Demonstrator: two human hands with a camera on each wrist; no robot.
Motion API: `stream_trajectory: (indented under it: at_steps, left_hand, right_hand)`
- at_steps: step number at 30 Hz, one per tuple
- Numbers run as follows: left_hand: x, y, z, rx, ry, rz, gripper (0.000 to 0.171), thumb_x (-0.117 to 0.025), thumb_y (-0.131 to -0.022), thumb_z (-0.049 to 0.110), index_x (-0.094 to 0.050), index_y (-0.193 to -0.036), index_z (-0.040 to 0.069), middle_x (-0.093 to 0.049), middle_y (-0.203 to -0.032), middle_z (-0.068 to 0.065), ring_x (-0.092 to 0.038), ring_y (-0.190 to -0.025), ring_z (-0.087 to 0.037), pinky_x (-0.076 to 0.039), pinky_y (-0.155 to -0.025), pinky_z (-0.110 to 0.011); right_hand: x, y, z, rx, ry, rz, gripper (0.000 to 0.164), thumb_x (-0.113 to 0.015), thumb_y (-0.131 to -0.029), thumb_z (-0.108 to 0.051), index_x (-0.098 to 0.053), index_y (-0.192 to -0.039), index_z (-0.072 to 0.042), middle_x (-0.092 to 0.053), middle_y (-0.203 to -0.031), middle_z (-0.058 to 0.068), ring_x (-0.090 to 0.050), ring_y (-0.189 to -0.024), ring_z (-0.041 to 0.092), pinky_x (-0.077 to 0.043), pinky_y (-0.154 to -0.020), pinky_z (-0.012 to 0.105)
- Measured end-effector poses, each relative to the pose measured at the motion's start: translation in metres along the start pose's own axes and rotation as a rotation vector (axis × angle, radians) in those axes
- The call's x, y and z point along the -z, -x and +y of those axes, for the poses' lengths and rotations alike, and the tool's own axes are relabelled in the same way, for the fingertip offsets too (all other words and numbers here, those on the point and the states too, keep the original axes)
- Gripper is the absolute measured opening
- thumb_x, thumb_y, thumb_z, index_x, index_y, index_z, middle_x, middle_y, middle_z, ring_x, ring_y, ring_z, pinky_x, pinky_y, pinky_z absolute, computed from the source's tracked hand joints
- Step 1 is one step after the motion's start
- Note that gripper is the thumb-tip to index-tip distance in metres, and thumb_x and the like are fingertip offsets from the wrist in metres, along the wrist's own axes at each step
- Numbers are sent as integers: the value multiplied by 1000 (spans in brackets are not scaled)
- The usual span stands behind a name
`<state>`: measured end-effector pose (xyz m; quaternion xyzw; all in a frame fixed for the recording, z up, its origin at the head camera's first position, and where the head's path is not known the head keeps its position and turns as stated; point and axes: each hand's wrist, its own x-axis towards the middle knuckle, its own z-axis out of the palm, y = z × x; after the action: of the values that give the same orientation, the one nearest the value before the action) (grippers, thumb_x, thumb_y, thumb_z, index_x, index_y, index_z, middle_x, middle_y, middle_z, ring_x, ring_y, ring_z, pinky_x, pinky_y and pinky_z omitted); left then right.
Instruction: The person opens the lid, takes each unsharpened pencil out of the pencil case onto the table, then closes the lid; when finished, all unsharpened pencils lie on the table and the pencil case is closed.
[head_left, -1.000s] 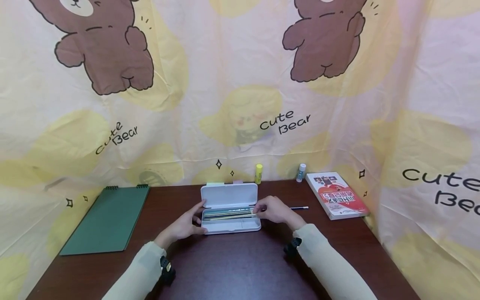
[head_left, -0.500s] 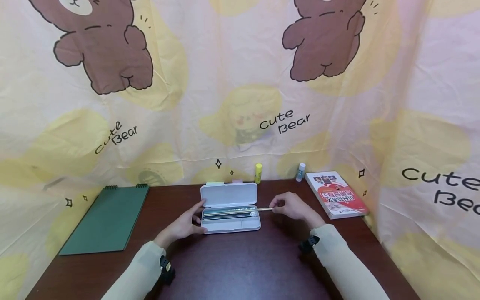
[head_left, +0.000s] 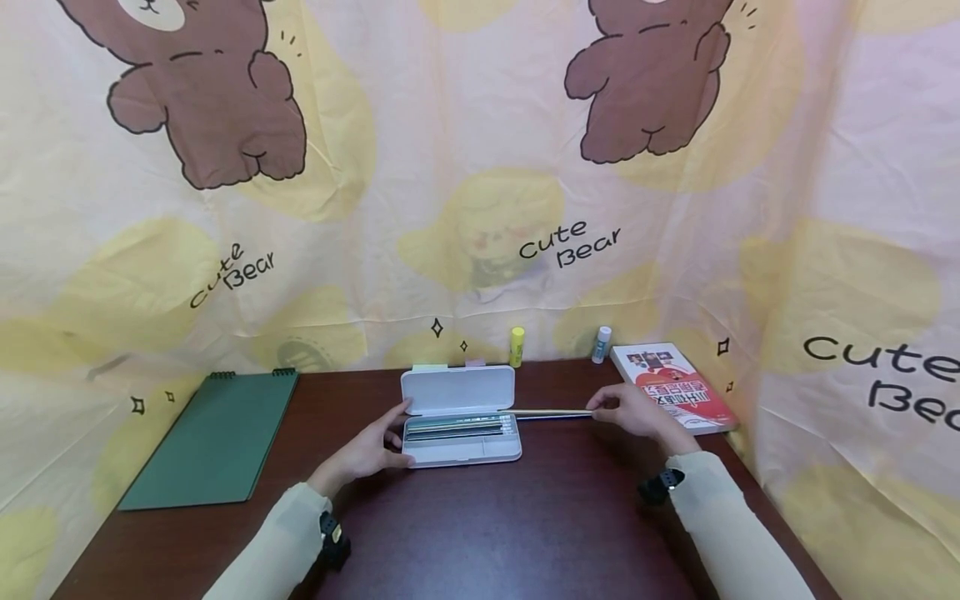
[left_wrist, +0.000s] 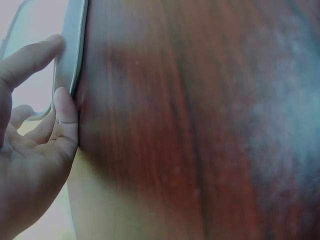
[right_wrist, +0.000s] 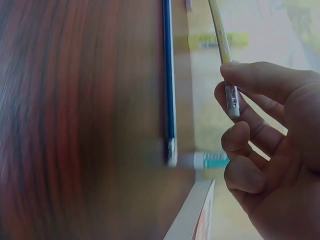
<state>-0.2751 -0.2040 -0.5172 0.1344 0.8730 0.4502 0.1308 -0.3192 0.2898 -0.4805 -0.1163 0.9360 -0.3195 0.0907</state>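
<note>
right hand (head_left: 628,410), fingers clamped on a yellow pencil (right_wrist: 221,38), has just pulled it from the pencil case (head_left: 444,454), leaving fewer inside; left hand's (head_left: 365,450) fingers grip the case's left end.

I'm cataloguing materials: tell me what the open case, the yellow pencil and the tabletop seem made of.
Open case: likely plastic or painted metal; pale, smooth, rounded at the corners.
Yellow pencil: probably painted wood; slim, glossy, silver-banded.
Tabletop: wood or a wood-grained laminate; streaked reddish brown, soft sheen.
</note>
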Motion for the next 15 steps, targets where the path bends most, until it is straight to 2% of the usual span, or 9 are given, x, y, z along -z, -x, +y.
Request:
stream_trajectory:
  at_steps: [3,6,9,15]
  left_hand:
    - [-1,0,-1,2,1,0,104,-85,-78,18,-22,-160,27,-51,-146,-12,-53,-101,-21,-46,-82,-32]
    - [-1,0,-2,-3,6,0,103,-85,-78,17,-22,-160,27,-51,-146,-12,-53,-100,-22,-46,-82,-33]
    - [-1,0,-2,-3,11,-1,103,-85,-78,17,-22,-160,27,-51,-146,-12,-53,-101,-22,-46,-82,-33]
    - [-1,-1,-1,20,6,5,102,-86,-78,19,-24,-159,30,-51,-147,-10,-52,-102,-21,-44,-84,-34]
  right_hand:
    - [4,4,9,-22,0,6,13,-71,-93,-22,-74,-105,-20,-70,-99,-3,-57,-94,20,-47,-83,36]
    - [6,6,15,-8,23,16,11,-71,-92,-22,-74,-102,-22,-71,-97,-3,-58,-92,20,-47,-82,36]
    - [8,7,20,6,50,17,11,-71,-92,-22,-74,-103,-22,-71,-97,-4,-58,-92,19,-47,-82,35]
    - [6,9,23,-29,36,2,13,-71,-92,-20,-74,-104,-18,-71,-98,-2,-57,-94,20,-46,-84,38]
